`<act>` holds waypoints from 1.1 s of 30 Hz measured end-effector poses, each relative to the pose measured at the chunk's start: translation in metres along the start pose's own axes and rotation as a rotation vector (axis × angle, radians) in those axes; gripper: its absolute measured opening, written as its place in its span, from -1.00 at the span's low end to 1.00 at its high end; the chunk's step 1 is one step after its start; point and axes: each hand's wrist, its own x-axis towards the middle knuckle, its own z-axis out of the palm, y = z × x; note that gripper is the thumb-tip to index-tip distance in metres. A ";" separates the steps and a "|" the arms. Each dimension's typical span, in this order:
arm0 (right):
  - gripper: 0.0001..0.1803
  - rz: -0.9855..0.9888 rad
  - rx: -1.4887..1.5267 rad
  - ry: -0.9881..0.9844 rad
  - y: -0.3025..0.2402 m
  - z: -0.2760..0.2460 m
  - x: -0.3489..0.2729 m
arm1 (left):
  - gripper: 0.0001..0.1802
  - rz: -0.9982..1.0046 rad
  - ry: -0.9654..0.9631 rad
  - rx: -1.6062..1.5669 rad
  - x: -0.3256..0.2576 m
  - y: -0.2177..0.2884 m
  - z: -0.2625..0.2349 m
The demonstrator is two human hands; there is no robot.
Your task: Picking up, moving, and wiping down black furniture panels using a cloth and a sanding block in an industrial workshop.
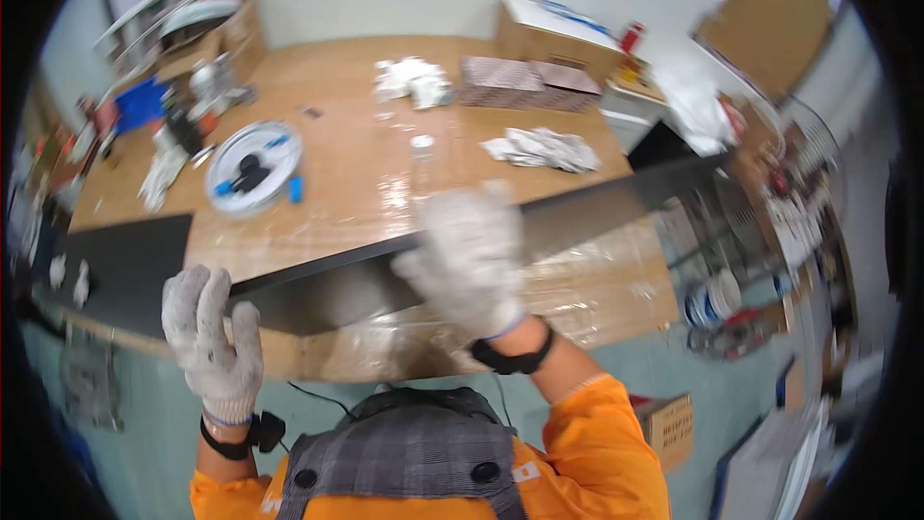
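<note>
Panel: long, dark, slants over worktop front, right end past right edge
Left hand: gloved, at panel's left end
Right hand: blurred, mid-panel
Hands: apart, can't tell if clamped
Rag: white, beyond panel

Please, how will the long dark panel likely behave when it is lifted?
The panel is probably stiff, since its long edge runs nearly straight, with no clear sag. The sheen on its face suggests a smooth, perhaps slippery surface. Being so long, it could swing or tip if held only at one end, such as near the left hand.
</note>
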 end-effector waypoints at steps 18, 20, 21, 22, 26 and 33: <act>-0.42 0.068 -0.337 0.332 0.396 -0.147 -0.094 | -0.53 -0.017 -0.091 0.101 0.069 0.184 0.127; -0.44 0.104 -0.384 0.374 0.459 -0.163 -0.102 | -0.56 -0.003 -0.070 0.087 0.076 0.203 0.136; -0.44 0.124 -0.420 0.409 0.485 -0.169 -0.107 | -0.59 -0.026 -0.137 0.110 0.075 0.205 0.138; -0.45 0.140 -0.459 0.443 0.512 -0.177 -0.113 | -0.62 -0.052 -0.203 0.128 0.079 0.212 0.140; -0.40 0.320 -0.591 0.381 0.601 -0.210 -0.137 | -0.60 -0.110 -0.152 0.099 0.079 0.223 0.148; -0.29 0.850 -0.706 0.271 0.707 -0.244 -0.160 | -0.62 -0.098 -0.090 0.144 0.074 0.209 0.158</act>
